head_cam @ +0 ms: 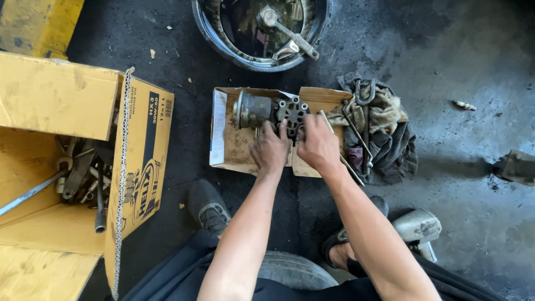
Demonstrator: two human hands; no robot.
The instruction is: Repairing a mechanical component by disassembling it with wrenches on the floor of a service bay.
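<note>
The metal part (273, 111) is dull grey with black grime. The flattened cardboard (228, 145) under it is tan, stained brown. The big box (56, 100) is yellow with dark blue print. The rags (384, 128) are beige and charcoal; the floor (473, 56) is oily black.

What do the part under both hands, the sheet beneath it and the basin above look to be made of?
Part: likely cast metal, dull grey, grimy, with bolt holes. Sheet: flattened brown cardboard, oil-stained. Basin: probably metal, its dark rim scuffed and oily.
</note>
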